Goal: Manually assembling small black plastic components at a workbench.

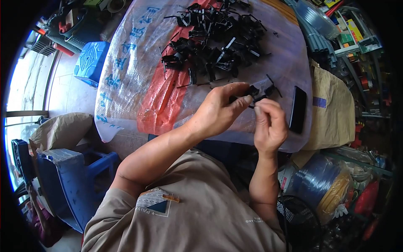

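Observation:
Both hands are raised close together over the near right part of the table. My left hand is closed around a small black plastic part, pinched between thumb and fingers. Thin black strips stick out from the part toward the upper right. My right hand pinches a thin end at the part's near side; its fingertips nearly meet my left thumb. A large pile of black plastic parts lies farther back, some with pale strips among them. What exactly sits inside the left fingers is hidden.
A woven plastic sheet with a red band covers the table. To the right lies a black phone, near a tan sack. A blue stool stands left, blue plastic furniture lower left. Coiled tubing and crowded shelves line the right.

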`<state>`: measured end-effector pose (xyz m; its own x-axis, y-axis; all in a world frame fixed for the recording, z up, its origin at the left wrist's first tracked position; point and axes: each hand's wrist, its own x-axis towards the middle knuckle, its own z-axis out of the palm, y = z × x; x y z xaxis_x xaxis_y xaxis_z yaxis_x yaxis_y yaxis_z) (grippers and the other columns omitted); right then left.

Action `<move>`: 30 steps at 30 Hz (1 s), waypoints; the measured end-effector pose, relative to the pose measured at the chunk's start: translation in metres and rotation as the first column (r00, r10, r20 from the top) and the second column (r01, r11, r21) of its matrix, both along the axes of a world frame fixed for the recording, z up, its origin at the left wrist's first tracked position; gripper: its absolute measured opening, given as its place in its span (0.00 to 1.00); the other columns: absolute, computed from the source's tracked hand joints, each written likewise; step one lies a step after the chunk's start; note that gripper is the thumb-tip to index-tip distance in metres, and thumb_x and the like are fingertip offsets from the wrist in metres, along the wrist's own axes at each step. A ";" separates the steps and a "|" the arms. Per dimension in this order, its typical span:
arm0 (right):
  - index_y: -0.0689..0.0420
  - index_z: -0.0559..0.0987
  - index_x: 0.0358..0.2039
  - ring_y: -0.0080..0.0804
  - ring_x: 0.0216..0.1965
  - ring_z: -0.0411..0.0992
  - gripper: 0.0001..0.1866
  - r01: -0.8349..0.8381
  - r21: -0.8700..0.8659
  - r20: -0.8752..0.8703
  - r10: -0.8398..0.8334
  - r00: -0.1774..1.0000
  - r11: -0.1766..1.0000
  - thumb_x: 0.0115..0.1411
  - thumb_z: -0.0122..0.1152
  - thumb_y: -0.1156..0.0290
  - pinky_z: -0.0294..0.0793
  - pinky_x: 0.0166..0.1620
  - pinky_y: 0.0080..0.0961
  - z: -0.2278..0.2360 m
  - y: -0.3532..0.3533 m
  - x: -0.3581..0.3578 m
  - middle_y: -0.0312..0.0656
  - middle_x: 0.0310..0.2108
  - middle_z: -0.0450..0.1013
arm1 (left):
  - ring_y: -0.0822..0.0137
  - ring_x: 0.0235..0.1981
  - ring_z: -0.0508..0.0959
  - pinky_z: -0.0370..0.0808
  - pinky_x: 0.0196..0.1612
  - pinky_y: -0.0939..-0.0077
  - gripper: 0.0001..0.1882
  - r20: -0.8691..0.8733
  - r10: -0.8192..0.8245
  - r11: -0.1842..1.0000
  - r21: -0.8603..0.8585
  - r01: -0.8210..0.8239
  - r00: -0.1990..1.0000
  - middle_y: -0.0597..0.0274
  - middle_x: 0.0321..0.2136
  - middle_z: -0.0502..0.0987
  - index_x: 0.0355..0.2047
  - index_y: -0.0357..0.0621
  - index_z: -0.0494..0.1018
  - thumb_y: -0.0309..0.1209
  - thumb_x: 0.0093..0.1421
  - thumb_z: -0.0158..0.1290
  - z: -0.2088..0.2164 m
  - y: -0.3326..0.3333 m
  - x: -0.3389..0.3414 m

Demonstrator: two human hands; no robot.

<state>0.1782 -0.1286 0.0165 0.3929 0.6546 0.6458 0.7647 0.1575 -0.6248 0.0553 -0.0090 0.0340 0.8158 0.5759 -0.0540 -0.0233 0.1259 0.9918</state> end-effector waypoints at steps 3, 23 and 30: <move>0.63 0.75 0.39 0.29 0.40 0.73 0.07 -0.007 0.008 -0.371 0.010 0.929 1.000 0.59 0.59 0.80 0.73 0.42 0.22 0.000 -0.001 0.002 0.44 0.45 0.73 | 0.69 0.42 0.75 0.72 0.45 0.75 0.23 0.096 -0.059 0.997 -0.048 0.064 0.994 0.55 0.41 0.77 0.54 0.31 0.68 0.34 0.63 0.54 -0.007 -0.005 -0.003; 0.65 0.73 0.36 0.18 0.31 0.67 0.05 -0.291 0.142 -0.702 0.303 0.644 0.946 0.58 0.53 0.83 0.68 0.35 0.14 -0.010 0.006 -0.013 0.37 0.39 0.70 | 0.53 0.25 0.76 0.72 0.27 0.68 0.07 0.173 0.140 0.773 0.596 -0.217 0.975 0.53 0.27 0.74 0.33 0.37 0.70 0.17 0.53 0.53 -0.024 -0.021 -0.012; 0.63 0.72 0.40 0.14 0.32 0.66 0.09 -0.225 -0.086 -0.692 0.105 0.714 0.970 0.58 0.55 0.81 0.65 0.33 0.11 -0.005 0.005 -0.014 0.36 0.37 0.69 | 0.57 0.29 0.77 0.73 0.31 0.70 0.10 0.180 0.054 0.628 0.759 -0.174 0.982 0.49 0.28 0.74 0.38 0.37 0.71 0.17 0.54 0.53 -0.026 -0.009 -0.015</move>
<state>0.1641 -0.1240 0.0115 0.5610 0.8168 0.1346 0.0964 0.0970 -0.9906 0.0403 -0.0183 0.0075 0.7050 0.4477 0.5500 -0.1160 -0.6924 0.7122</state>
